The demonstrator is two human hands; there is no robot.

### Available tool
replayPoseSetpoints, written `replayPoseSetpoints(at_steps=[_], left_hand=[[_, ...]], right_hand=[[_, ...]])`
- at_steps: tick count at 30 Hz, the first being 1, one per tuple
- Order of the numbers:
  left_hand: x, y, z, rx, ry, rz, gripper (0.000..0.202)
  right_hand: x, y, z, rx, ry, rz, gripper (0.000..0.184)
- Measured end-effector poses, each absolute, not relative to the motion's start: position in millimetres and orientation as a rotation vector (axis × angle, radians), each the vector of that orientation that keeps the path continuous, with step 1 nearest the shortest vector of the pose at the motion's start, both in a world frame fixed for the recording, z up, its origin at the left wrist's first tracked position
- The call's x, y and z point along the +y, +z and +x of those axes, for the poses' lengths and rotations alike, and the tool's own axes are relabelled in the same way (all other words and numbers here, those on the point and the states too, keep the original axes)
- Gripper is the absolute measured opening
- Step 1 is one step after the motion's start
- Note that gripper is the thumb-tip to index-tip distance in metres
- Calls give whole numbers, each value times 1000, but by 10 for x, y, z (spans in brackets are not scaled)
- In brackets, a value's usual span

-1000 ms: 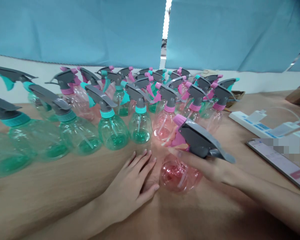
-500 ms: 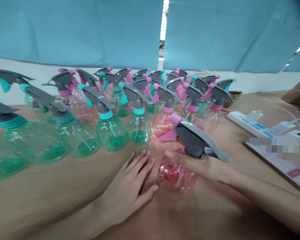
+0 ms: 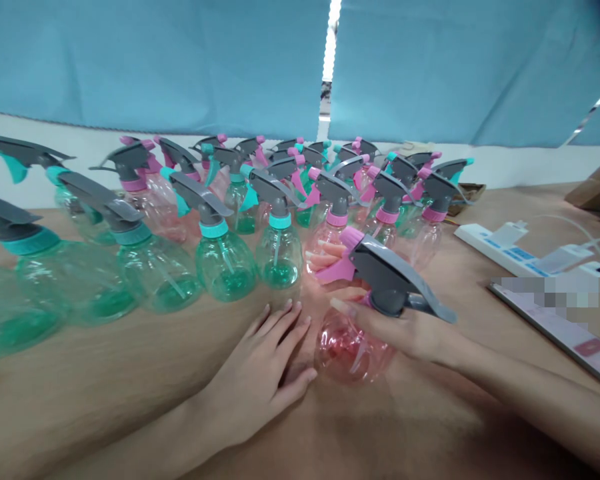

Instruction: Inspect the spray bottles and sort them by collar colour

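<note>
My right hand (image 3: 405, 330) is wrapped round the neck of a pink spray bottle (image 3: 353, 347) with a grey trigger head (image 3: 390, 283) and pink nozzle. The bottle stands on the wooden table (image 3: 105, 380) just in front of a row of bottles. My left hand (image 3: 260, 380) lies flat on the table beside the bottle, fingers stretched out and apart, thumb almost touching the bottle's base. Behind stand several spray bottles, green ones (image 3: 225, 260) to the left and pink ones (image 3: 330, 233) to the right.
A white power strip (image 3: 500, 250) with plugged-in chargers and cables lies at the right. A phone or tablet (image 3: 560, 320) lies beside it. A cardboard box (image 3: 597, 187) sits at the far right. Blue curtains (image 3: 180, 60) hang behind the table.
The pink bottle has shifted slightly to the left and farther from me in my right hand. My left hand has stayed flat on the table.
</note>
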State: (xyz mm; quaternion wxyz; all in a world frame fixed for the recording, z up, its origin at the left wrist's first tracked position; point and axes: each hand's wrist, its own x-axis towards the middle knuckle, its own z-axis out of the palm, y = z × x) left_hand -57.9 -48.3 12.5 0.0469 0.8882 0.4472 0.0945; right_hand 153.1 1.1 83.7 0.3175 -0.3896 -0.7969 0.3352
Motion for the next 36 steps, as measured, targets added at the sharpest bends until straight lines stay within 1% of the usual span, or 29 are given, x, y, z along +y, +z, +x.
replayPoseSetpoints(at_steps=[3,9,12,16,20,27,29,34,36], left_hand=[[-484,128,-578,1355,309,2709,55],[-482,132,-579,1347,286,2733,57],[-487,137,-580,1360,259,2731,58],[-490,143,-579,1349,262,2733,58],[-483,144,-577,1352,266,2725,58],[-484,128,-578,1348,268,2729,58],[-485,126,-580,1355,273,2728,57],[-478,126,-582,1357,283,2737,57],[-478,126,-582,1354,282,2745,56]], right_hand=[[15,841,1543,-2118,859,-1006,24],[39,837,1566,-2143,888,-902,19],[40,840,1558,-2110,913,-929,18],[28,827,1560,-2118,940,-952,21],[20,811,1567,-2131,928,-910,12],[23,818,1537,-2103,938,-906,9],[21,815,1531,-2089,935,-925,12],[33,791,1559,-2149,1020,-889,27],[52,753,1582,-2191,993,-903,30]])
